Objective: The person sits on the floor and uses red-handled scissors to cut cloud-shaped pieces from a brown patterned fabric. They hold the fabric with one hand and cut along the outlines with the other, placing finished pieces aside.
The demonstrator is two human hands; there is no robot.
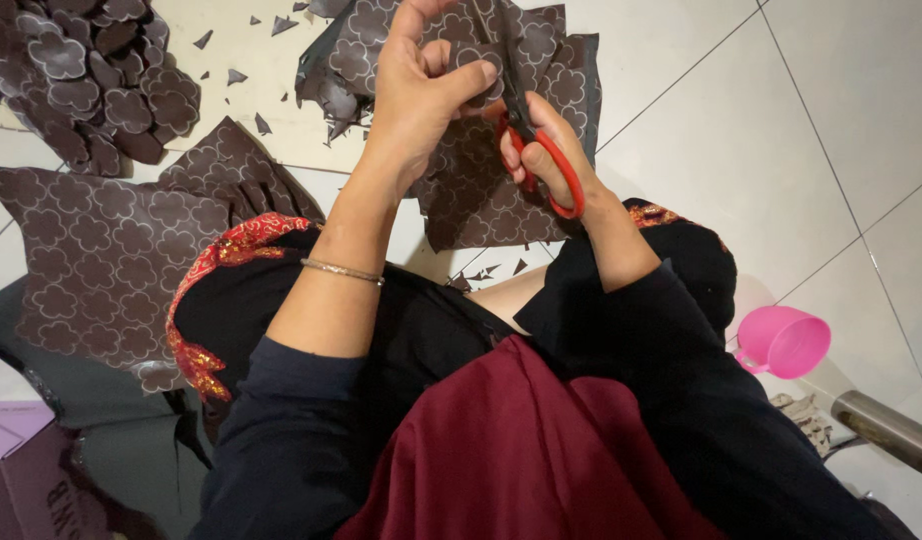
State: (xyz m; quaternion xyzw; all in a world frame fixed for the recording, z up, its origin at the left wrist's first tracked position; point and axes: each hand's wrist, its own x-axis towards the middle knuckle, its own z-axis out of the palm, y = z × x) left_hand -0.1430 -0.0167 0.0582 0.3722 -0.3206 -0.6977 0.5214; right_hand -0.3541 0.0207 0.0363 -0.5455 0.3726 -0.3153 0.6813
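Two hands worked mid-cut: the left hand point(416, 95) pinched the patterned brown sheet point(481, 190) while the right hand point(546, 150) gripped red-handled scissors point(541, 150), likely needing the sheet turned next.

Two hands, the left hand point(416, 95) and the right hand point(546, 150), one pair of scissors point(541, 150), one pink cup point(784, 340), one bracelet point(341, 270), three patterned brown sheets point(101, 260), and one heap of cut-out shapes point(91, 80) at the floor's top left corner.

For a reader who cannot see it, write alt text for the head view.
The right hand works red-handled scissors on a brown patterned sheet held by the left hand. A pile of cut flower shapes lies upper left; a pink cup sits right.
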